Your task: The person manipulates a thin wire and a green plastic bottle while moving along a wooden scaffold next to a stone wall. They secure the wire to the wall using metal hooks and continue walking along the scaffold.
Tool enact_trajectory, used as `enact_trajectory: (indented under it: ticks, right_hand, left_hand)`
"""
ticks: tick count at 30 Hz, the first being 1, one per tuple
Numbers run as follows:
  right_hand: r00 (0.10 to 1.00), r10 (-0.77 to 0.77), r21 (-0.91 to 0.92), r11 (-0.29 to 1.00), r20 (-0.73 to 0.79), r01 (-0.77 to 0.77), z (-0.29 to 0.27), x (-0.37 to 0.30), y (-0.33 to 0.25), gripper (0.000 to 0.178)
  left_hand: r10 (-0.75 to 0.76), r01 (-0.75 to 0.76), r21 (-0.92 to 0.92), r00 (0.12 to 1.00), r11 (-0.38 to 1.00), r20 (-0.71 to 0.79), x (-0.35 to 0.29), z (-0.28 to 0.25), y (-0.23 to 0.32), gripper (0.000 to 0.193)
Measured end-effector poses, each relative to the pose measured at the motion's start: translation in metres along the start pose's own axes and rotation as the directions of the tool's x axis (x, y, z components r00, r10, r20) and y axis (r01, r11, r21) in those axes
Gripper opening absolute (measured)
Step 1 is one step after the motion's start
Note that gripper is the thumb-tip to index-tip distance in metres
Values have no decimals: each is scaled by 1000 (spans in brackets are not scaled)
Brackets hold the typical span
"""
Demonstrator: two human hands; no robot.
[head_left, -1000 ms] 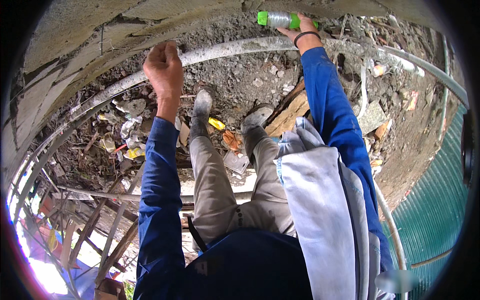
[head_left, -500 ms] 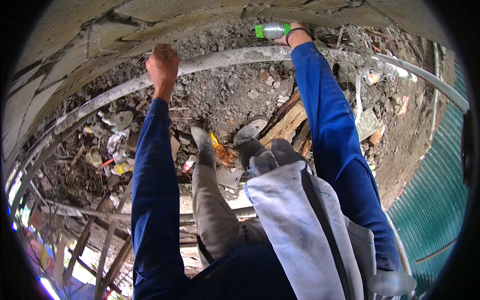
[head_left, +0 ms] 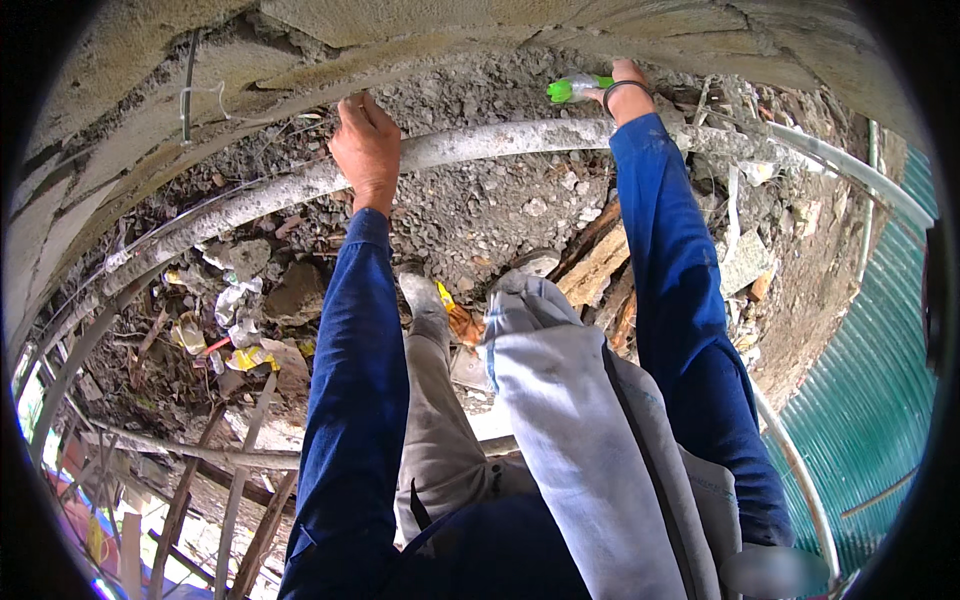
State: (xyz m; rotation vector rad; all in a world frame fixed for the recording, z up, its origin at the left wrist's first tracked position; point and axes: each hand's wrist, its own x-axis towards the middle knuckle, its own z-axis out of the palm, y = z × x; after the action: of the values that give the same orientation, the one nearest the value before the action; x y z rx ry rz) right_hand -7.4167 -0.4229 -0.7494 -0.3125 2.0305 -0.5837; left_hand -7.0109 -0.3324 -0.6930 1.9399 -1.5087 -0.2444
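In my right hand is a bright green reel wound with clear, shiny line; my fingers wrap round its right end. It is held beyond the pale pipe, close to the foot of the wall. My left hand is closed in a pinch, just above the pipe and near the wall's lower edge. Whatever lies between its fingertips is too small to make out. A dark band circles my right wrist. No line can be seen clearly between the two hands.
A rough block wall curves along the far side, with a thin wire sticking out. Broken wooden boards, rubble and plastic litter lie around my feet. Green corrugated sheeting stands at right, wooden poles at lower left.
Both hands have shifted to the right, the left one farther along the pipe. The reel has turned, and less of its wound middle shows. The whole view has tilted slightly.
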Motion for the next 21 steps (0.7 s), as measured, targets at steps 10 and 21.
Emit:
enact_trajectory:
  ticks: [10, 21]
  right_hand:
    - [800, -552, -122, 800, 233, 588, -34, -111, 4, 64]
    - [586, -758, -638, 305, 287, 707, -8, -121, 26, 42]
  left_hand:
    - [7, -8, 107, 1000, 994, 10, -1, 1, -2, 14]
    - [10, -10, 0, 1000, 1000, 13, -4, 5, -16, 10]
